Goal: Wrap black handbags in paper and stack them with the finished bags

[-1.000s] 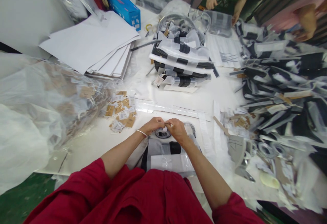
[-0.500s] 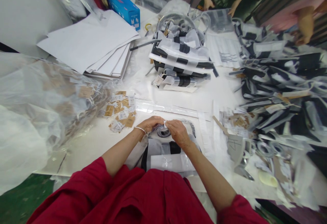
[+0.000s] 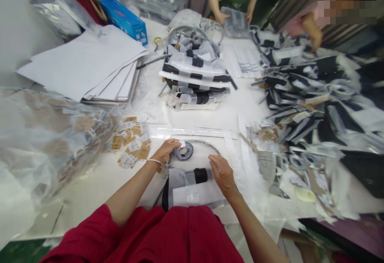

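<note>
A coiled grey strap (image 3: 183,152), seemingly under clear wrap, lies flat on the white table. My left hand (image 3: 168,149) pinches it at its upper left edge, where a small white piece (image 3: 182,144) shows. To the right, my right hand (image 3: 222,174) is apart from the coil, its fingers stretched out and holding nothing that I can see. Close to its fingertips curves a thin grey handle (image 3: 207,143). Below both hands is a black bag wrapped in white padding (image 3: 192,193), against the red shirt. Brown and white tags (image 3: 132,139) lie left of my left hand.
Wrapped bags (image 3: 195,75) are stacked ahead, with white sheets (image 3: 87,61) and a blue box (image 3: 124,20) to their left. A heap of black bags (image 3: 312,95) covers the right side. Grey scissors-like metal (image 3: 279,191) lies near it. Another person's hands (image 3: 222,17) hold a clear packet.
My right hand has left the coil and moved right and down, its fingers opening out. My left hand stays at the coil. The view has shifted slightly.
</note>
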